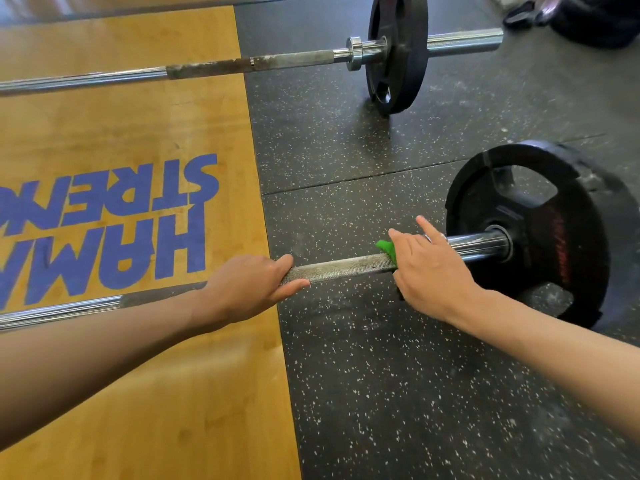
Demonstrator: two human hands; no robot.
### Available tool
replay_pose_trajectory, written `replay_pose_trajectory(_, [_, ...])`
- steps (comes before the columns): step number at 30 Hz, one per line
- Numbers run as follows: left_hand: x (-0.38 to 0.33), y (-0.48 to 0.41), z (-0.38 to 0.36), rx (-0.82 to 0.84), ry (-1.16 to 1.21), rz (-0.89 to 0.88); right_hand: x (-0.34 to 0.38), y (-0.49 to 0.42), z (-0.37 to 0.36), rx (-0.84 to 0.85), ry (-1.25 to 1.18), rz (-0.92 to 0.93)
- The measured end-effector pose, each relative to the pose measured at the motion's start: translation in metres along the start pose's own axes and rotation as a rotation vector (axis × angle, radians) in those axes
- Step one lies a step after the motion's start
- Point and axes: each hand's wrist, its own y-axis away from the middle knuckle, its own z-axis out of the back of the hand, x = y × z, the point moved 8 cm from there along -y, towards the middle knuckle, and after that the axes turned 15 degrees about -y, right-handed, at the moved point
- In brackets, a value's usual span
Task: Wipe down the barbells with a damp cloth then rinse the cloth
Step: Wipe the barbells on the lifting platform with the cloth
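The near barbell (346,266) lies across the floor with a black plate (540,233) on its right end. My left hand (249,289) grips its knurled shaft from above, thumb under the bar. My right hand (429,268) lies over the shaft close to the plate, fingers fairly straight, pressing a green cloth (386,247) against the bar. Only a small corner of the cloth shows past my fingers. A second barbell (207,67) with its own black plate (396,53) lies farther away, parallel to the first.
A wooden platform (138,168) with blue lettering covers the left half of the floor. Black speckled rubber flooring (381,375) covers the right. A dark bag (595,22) sits at the top right corner.
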Motion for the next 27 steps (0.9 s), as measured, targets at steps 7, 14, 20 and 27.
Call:
replay_pose_trajectory(7, [0.002,-0.003,-0.001,-0.030,0.006,0.002,-0.012,-0.019,0.017,-0.123,-0.463,-0.194])
replay_pose_trajectory(14, [0.000,0.001,-0.002,-0.031,-0.013,0.002,0.019,-0.021,-0.002,-0.192,-0.033,-0.021])
replay_pose_trajectory(20, [-0.002,0.000,-0.002,-0.008,-0.006,0.013,0.074,-0.039,-0.008,-0.211,-0.228,0.098])
replay_pose_trajectory(27, [-0.001,0.002,0.000,-0.004,-0.025,0.009,0.028,-0.009,-0.002,-0.249,-0.158,0.143])
